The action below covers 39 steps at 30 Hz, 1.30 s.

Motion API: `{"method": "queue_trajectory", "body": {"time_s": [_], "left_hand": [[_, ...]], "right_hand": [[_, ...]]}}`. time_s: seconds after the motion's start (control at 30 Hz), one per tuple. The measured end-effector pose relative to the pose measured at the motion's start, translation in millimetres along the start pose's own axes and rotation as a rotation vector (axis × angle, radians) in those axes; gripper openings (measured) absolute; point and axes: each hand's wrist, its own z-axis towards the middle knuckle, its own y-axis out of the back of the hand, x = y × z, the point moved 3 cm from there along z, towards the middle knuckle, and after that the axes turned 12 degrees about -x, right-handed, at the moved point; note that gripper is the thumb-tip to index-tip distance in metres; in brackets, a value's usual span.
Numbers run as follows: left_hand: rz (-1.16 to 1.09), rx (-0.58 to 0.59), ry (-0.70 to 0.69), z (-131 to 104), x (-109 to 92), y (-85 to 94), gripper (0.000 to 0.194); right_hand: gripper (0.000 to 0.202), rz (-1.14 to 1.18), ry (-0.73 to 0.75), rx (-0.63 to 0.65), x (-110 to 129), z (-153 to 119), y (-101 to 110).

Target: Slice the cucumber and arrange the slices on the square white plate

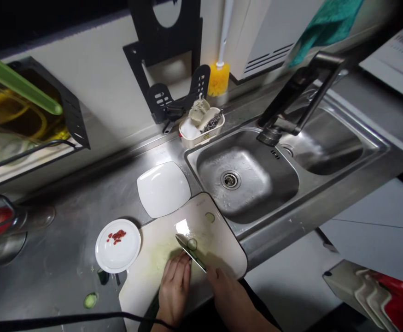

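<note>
On the white cutting board (146, 258), my right hand (229, 295) grips a kitchen knife (190, 252), its blade pointing away and to the left. Just left of the blade, my left hand (175, 281) is closed with its fingers bent together over a cucumber. The hand covers most of that cucumber; a dark green part (153, 305) shows beside the wrist. One cucumber slice (192, 244) lies against the far side of the blade. Another slice (210, 217) rests near the board's far right corner.
A square white plate (163, 189) touches the board's far edge. Left of the board is a round plate (111, 256) with small red pieces, near cucumber ends (90, 300). Right are a steel sink (266, 184) and black faucet (273, 131). A black cable (66, 318) crosses the foreground.
</note>
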Motion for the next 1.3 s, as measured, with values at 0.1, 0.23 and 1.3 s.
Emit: {"method": "queue_trajectory", "body": {"time_s": [0.1,0.23,1.3], "left_hand": [[-0.01,-0.003,-0.002,1.1,-0.3,1.0,0.027],[-0.023,-0.004,-0.001,1.1,0.2,0.9,0.028],[0.031,-0.028,-0.059,-1.3,1.3,1.1,0.024]], "right_hand": [[0.047,0.031,-0.003,-0.01,-5.8,0.7,2.8],[0.051,0.043,-0.065,0.022,-10.6,-0.3,17.3],[0.061,-0.042,-0.047,0.247,-3.8,-29.0,48.1]]}}
